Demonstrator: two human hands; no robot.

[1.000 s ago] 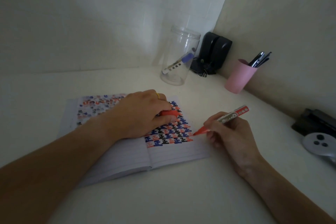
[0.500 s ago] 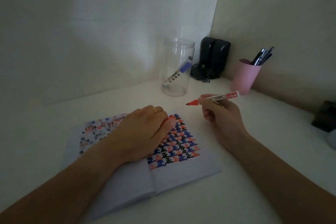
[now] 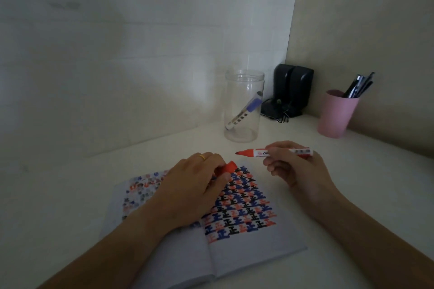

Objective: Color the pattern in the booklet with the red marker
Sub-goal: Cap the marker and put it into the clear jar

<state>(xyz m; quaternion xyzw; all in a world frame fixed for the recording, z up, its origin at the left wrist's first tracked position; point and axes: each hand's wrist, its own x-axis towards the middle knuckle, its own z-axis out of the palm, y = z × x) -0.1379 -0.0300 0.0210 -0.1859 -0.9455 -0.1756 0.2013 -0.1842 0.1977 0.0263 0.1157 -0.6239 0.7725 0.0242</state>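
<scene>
An open booklet [image 3: 253, 248] lies on the white desk, its right page carrying a red, blue and black pattern [image 3: 242, 209]. My left hand [image 3: 192, 190] rests on the booklet's middle and pinches the red marker cap [image 3: 226, 169] between thumb and fingers. My right hand [image 3: 296, 171] holds the uncapped red marker [image 3: 274, 151] level above the desk, beyond the page's far edge. The marker's tip points left, toward the cap, a short gap away from it.
A clear jar [image 3: 243, 110] with a blue-capped marker inside stands behind the booklet. Black speakers [image 3: 292, 90] sit in the corner. A pink cup [image 3: 335, 115] of pens stands at the right by the wall.
My right hand lifted the marker off the pattern's right edge and turned it level, tip pointing left. My left hand raised the cap slightly. The view tilted upward.
</scene>
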